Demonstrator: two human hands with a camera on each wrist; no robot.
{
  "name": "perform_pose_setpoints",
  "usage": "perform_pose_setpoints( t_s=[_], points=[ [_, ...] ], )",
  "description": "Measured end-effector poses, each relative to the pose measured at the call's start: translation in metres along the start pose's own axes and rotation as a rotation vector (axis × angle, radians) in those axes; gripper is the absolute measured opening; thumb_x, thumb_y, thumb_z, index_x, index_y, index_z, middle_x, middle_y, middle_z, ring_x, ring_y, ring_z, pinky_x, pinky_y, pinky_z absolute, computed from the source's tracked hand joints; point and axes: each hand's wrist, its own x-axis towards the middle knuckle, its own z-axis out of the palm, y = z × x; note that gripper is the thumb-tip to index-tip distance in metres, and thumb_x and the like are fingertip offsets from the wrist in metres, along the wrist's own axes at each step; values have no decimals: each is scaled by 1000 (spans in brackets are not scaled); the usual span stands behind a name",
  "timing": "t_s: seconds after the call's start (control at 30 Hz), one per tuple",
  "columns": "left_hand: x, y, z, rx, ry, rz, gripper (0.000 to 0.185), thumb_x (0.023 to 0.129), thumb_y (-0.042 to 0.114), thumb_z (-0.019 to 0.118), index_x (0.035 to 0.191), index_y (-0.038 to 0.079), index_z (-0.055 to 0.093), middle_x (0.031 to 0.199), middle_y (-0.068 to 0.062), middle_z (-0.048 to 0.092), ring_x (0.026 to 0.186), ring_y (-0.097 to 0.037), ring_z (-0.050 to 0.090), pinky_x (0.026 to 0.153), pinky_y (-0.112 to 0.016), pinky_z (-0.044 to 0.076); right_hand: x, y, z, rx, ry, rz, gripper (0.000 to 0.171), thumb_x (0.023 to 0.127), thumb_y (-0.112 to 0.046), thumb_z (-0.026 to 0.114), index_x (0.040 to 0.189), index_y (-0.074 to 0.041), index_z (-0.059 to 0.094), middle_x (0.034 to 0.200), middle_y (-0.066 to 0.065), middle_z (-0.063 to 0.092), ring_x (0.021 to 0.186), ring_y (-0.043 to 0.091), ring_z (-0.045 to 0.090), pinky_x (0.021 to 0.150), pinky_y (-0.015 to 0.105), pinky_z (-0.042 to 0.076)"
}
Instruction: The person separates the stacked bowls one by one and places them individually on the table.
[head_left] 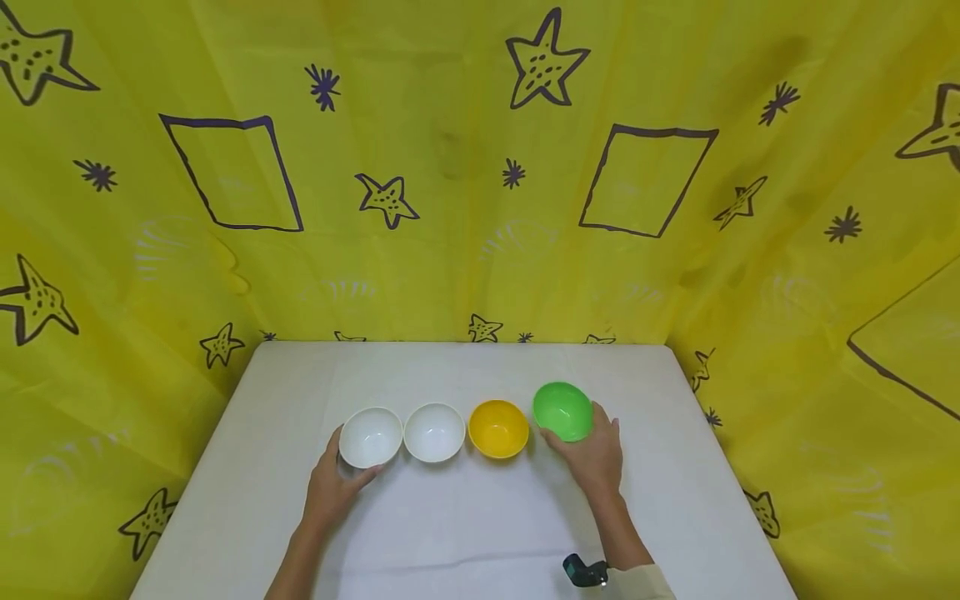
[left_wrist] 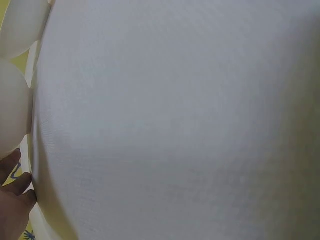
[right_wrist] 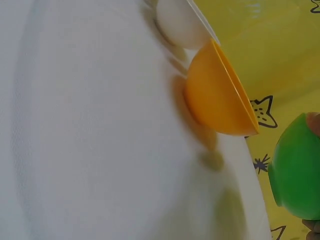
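Four bowls stand in a row on the white counter (head_left: 465,533), and both hands are at work on the end ones. The right hand (head_left: 592,454) grips the green bowl (head_left: 562,410), tilted and seemingly lifted just right of the yellow bowl (head_left: 498,428); the grip looks to be on the rim and side only, so a slip could drop it, or swinging it leftward could knock the yellow bowl, which sits close. Left of the yellow bowl come two white bowls, nearly touching: the nearer white bowl (head_left: 434,432), then the far white bowl (head_left: 371,437), which the left hand (head_left: 333,483) cups round its near side. A nudge there could push one white bowl into the other. Count: one green, one yellow, two white.
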Motion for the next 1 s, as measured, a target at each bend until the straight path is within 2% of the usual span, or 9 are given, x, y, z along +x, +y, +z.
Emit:
perform_pose_setpoints(
  t_s=[0.27, 0.57, 0.9, 1.0],
  points=[
    [0, -2, 1, 3, -7, -10, 107, 80, 35, 95, 161, 2, 33, 157, -30, 44, 145, -53, 39, 118, -70, 29, -5, 15, -2, -10, 22, 15, 90, 69, -35, 97, 136, 8, 56, 126, 27, 66, 120, 46, 60, 126, 61, 17],
    [1, -3, 1, 5, -6, 2, 106, 80, 34, 94, 161, 2, 33, 156, -30, 46, 144, -53, 41, 117, -70, 30, -16, 25, 5, -11, -28, 63, 88, 73, -37, 95, 138, 8, 55, 128, 29, 65, 123, 46, 58, 126, 61, 17],
    [1, -4, 1, 5, -2, -4, 107, 80, 32, 95, 161, 1, 33, 157, -30, 45, 144, -53, 40, 117, -70, 30, -23, 31, 13, 22, -40, 66, 86, 73, -35, 95, 137, 7, 55, 129, 28, 66, 124, 45, 58, 126, 62, 14],
    [2, -3, 0, 14, -4, -11, 107, 80, 33, 95, 161, 1, 32, 157, -30, 44, 145, -52, 40, 117, -70, 30, -23, 32, 15, 27, -56, 66, 89, 74, -34, 95, 141, 8, 52, 134, 29, 63, 128, 46, 56, 127, 61, 12]
  ],
)
